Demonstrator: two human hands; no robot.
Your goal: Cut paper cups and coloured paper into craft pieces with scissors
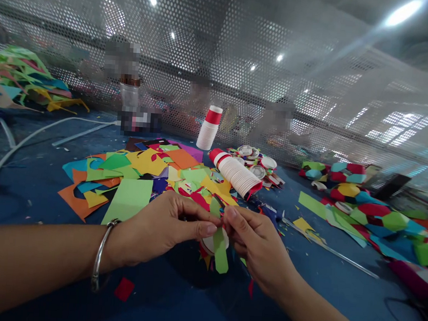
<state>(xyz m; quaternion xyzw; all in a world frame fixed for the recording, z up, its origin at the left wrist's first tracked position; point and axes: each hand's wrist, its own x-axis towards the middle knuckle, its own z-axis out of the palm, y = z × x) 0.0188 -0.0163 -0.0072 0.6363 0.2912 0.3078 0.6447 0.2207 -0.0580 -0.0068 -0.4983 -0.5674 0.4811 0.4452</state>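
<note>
Between my two hands is a light green paper strip (221, 254) with a cut, angled lower end. My left hand (169, 221), a silver bangle (101, 250) on its wrist, pinches the strip between thumb and finger. From the other side, my right hand (254, 241) is closed at the strip's upper part, thumb against finger. A thin dark piece shows by its fingertips; what it is I cannot make out. Below the strip is a round white-rimmed thing (208, 244), partly hidden by the strip and fingers, with coloured scraps around it.
Coloured paper sheets and scraps (128, 201) spread behind my hands. One stack of paper cups (208, 128) stands upright; another stack (238, 174) lies on its side. Rightward are a clear rod (339, 257) and coloured paper balls (371, 215). A perforated metal screen (241, 84) rises behind.
</note>
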